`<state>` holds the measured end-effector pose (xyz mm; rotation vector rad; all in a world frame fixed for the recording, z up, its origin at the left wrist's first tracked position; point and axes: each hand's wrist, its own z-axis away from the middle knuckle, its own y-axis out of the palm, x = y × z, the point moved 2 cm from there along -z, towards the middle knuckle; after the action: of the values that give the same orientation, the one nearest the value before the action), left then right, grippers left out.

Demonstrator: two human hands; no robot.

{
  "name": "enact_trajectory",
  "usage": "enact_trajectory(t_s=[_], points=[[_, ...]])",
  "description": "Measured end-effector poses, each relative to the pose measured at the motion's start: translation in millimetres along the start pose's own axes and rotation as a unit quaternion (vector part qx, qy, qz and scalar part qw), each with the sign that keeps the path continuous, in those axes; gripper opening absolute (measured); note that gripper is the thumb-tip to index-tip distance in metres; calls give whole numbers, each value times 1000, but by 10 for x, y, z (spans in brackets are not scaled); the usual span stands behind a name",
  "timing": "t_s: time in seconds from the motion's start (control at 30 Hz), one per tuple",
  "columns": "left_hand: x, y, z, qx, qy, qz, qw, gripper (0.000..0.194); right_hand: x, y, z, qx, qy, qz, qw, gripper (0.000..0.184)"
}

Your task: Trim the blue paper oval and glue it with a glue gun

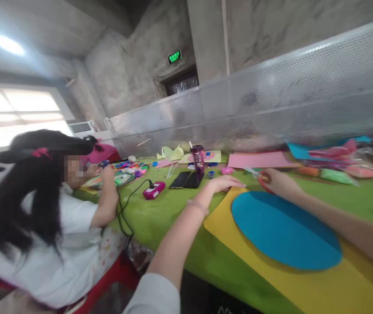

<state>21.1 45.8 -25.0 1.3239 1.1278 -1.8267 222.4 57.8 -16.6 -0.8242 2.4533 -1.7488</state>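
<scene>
My left hand [223,183] lies flat, fingers apart, on the far corner of a yellow sheet [271,283] on the green table [160,213]. A blue paper oval [284,231] rests on that sheet. My right hand [279,181] sits just beyond the oval's far edge, closed around red-handled scissors [262,178], whose blades point left toward a pink sheet [258,160].
A person in a white top [42,226] sits at the left, working on colourful pieces [124,172]. Two dark phones [186,179], a magenta device with a cable [154,190] and a purple bottle [198,158] lie mid-table. Coloured bags [337,170] and a perforated metal screen [271,100] stand behind.
</scene>
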Motion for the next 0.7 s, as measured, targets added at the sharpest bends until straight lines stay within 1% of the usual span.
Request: enact_trajectory(t_s=[0.03,0.1,0.2,0.3,0.4,0.5,0.57,0.7], points=[[0,-26,-47,8,-4,15,1000,21,-32,-3,-17,-1,7,-1,1000,36],[10,-72,-115,31,-27,30,999,15,-100,-16,-50,21,22,5,1000,39],[14,-134,-116,47,-37,43,997,14,-190,-34,-86,58,20,34,998,38],[-1,-186,-27,43,-23,52,997,13,-286,-1,-129,32,-21,41,998,33],[-20,-232,54,30,-24,42,998,5,-409,111,-208,2,-67,45,997,34],[-23,-267,63,0,-34,6,999,9,-492,177,-275,8,-92,51,994,34],[-13,-265,39,-1,-33,-9,999,10,-485,125,-266,29,-107,41,993,34],[15,-221,6,20,-18,-15,1000,23,-372,-112,-128,100,-134,-10,986,32]])
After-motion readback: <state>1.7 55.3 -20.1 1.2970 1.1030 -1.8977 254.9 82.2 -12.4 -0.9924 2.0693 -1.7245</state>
